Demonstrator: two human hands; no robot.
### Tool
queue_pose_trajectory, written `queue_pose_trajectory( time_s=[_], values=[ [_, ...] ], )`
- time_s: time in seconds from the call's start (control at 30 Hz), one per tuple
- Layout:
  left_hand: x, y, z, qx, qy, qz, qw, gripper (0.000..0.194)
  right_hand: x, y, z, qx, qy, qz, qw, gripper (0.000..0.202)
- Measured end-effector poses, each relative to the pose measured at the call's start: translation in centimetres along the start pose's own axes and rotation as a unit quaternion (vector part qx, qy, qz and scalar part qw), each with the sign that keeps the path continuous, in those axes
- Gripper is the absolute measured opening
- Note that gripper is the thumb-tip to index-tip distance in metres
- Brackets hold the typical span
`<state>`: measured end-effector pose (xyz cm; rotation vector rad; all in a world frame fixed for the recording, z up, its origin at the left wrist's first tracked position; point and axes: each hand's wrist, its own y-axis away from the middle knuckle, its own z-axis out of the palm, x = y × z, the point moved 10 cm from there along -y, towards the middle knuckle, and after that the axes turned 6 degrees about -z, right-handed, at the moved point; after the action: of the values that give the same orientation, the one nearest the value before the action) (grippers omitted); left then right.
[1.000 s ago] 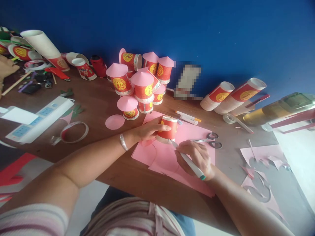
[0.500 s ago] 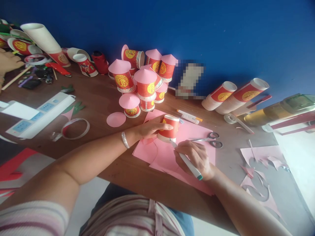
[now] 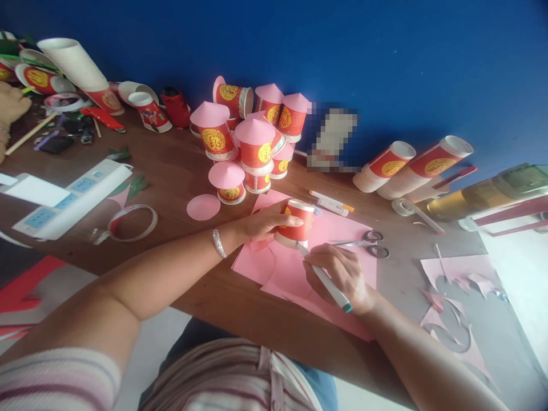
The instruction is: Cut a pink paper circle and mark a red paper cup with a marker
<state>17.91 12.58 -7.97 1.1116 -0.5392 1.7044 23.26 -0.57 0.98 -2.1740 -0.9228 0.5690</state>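
My left hand (image 3: pixel 269 223) is wrapped round the side of a red paper cup (image 3: pixel 298 226) with a yellow print. The cup is over a pile of pink paper sheets (image 3: pixel 252 268). In my right hand (image 3: pixel 338 274) is a white marker (image 3: pixel 331 288) with a green end, its tip at the cup's lower rim. Whether the tip touches the cup I cannot tell for sure. Grey-handled scissors (image 3: pixel 371 244) lie on the pink paper's right edge, close to my right hand. A pink paper disc (image 3: pixel 203 207) lies left of the sheets.
Several red cups with pink cone tops (image 3: pixel 226 174) stand behind my left hand. Two stacks of paper cups (image 3: pixel 387 165) lean by the blue wall. A power strip (image 3: pixel 72 200) and tape roll (image 3: pixel 133 224) lie left; pink scraps (image 3: pixel 456 274) lie right.
The camera view has shifted slightly. Both hands, the cup and the marker keep nearly the same places relative to one another.
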Motion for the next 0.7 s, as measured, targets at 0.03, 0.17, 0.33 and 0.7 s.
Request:
queue_pose_trajectory(
  time_s=[0.03,0.17,0.33,0.7],
  values=[
    [-0.04,-0.01,-0.04,0.002,0.0,-0.001,1.0,0.034,-0.07,-0.08,0.01,0.001,-0.002,-0.001,1.0,0.025],
    [-0.1,-0.03,-0.11,0.009,0.0,-0.002,1.0,0.038,-0.28,-0.29,0.04,0.002,0.003,-0.005,1.0,0.025],
    [-0.21,-0.04,-0.08,0.009,-0.005,-0.005,1.0,0.044,-0.28,-0.22,0.29,0.0,-0.002,-0.004,1.0,0.024],
    [-0.28,-0.07,-0.15,0.011,-0.007,-0.003,1.0,0.043,-0.19,-0.3,0.54,-0.002,0.007,-0.006,1.0,0.017]
  ],
)
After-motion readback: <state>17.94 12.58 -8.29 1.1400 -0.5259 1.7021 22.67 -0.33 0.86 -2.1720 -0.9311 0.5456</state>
